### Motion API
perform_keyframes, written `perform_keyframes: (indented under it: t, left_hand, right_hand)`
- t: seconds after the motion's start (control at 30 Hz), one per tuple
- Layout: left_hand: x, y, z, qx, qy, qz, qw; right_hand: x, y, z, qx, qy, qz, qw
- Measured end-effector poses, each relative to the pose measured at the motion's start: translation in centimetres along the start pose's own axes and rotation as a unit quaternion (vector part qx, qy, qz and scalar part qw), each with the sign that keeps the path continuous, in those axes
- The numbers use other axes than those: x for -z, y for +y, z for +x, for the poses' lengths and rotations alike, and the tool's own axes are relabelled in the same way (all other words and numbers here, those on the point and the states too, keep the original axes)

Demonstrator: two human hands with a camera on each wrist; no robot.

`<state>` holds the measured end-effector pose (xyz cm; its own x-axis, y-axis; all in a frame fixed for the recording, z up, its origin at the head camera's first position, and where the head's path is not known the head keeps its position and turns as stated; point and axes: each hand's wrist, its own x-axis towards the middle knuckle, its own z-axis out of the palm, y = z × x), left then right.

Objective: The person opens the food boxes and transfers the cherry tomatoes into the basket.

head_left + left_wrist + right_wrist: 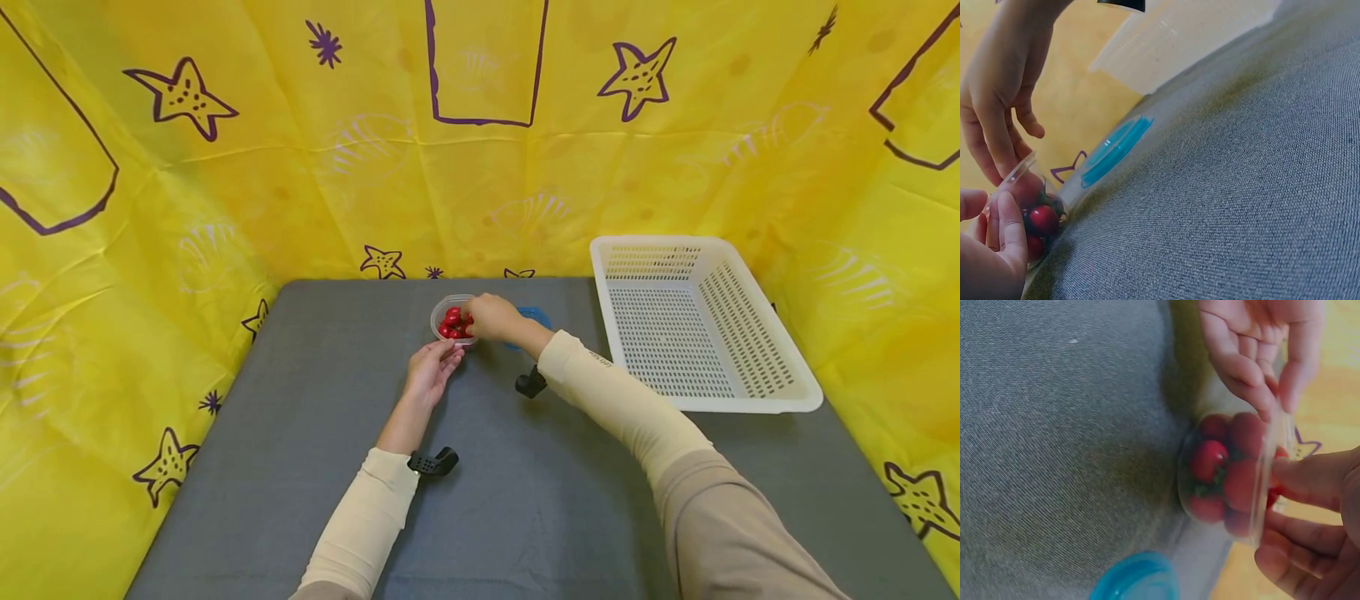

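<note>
A small clear plastic tub [1244, 525] of cherry tomatoes [1209, 459] stands on the grey table, its top uncovered. With thumb and fingertips, my left hand [431, 371] pinches the tub's near rim. From the right, my right hand [495, 318] reaches over the opening. Its thumb [1310, 478] dips past the rim onto the red tomatoes, while the other fingers lie along the rim's far side. I cannot tell whether those fingers grip a tomato. Right of the tub lies a blue lid [1116, 150], partly hidden by the right hand in the head view.
A large white plastic basket [772, 400] with slotted walls stands at the table's back right, beside the right forearm. Yellow cloth with purple starfish drawings [480, 192] hangs along the back and sides of the grey table [300, 400].
</note>
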<state>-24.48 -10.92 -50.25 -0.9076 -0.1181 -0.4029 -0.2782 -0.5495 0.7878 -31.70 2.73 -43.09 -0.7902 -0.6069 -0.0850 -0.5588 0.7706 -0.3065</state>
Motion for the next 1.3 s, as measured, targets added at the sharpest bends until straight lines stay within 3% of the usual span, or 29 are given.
perform_keyframes:
  t: [0.27, 0.9, 1.3]
  left_hand:
    - [-0.1, 0.2, -0.2, 0.003, 0.004, 0.004, 1.0]
    - [-0.2, 0.1, -0.2, -0.005, -0.001, 0.001, 1.0]
    - [-0.1, 0.0, -0.2, -0.006, 0.008, 0.006, 0.9999]
  right_hand:
    - [-1.0, -0.5, 0.4, -0.006, 0.007, -0.026, 0.9996]
    - [-0.9, -0.2, 0.3, -0.009, 0.039, 0.02, 0.999]
    - [-0.2, 0.0, 0.1, -0.014, 0.033, 0.062, 0.9974]
